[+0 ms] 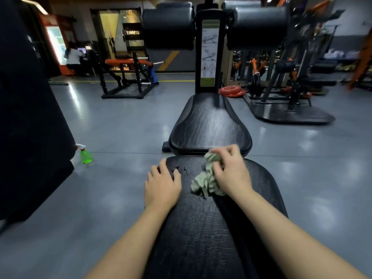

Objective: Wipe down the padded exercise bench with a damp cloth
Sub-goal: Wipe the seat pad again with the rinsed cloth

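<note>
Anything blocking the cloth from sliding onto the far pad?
Nothing visible. The cloth, gripped by the right hand, lies at the near pad's far edge; only the seam separates it from the far pad.

hidden: cloth (207, 183) partly under right hand (231, 174); cut: bench (201, 228) by bottom edge; blurred: chart (210, 53) unreadable

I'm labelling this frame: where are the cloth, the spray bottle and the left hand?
cloth (203, 183): head view, on its crumpled folds.
spray bottle (86, 157): head view, on its green body.
left hand (162, 188): head view, on its back.

Dim gym, floor (120, 127) glare, blurred background, curved wide-angle edges
</note>
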Available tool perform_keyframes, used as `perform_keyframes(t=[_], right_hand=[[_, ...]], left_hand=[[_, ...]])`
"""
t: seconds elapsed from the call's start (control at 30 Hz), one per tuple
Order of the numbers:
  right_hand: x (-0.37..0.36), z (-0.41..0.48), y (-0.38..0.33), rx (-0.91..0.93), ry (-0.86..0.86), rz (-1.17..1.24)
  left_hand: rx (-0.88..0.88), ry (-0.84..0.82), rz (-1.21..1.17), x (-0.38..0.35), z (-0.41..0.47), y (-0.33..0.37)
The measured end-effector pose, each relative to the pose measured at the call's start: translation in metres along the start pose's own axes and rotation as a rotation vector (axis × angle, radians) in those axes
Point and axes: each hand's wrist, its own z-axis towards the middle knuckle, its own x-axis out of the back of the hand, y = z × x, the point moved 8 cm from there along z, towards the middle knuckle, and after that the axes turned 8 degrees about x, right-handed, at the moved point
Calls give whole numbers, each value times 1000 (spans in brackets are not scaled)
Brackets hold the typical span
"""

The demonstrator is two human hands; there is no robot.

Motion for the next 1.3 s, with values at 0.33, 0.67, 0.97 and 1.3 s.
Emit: perform_keyframes(t=[0.33,0.67,0.97,1.3], right_hand=[[-14,-39,-10,203,315,-221],[-43,-27,-8,430,-118,-78],[-89,52,-41,264,-170,-42],[-145,79,-89,314,-406,-97]], left_hand=[[-50,126,73,-7,-1,-2],[-10,118,-33,-2,0,-6],[-9,121,-31,-2,2,-5],[86,101,-155,0,1,-13]])
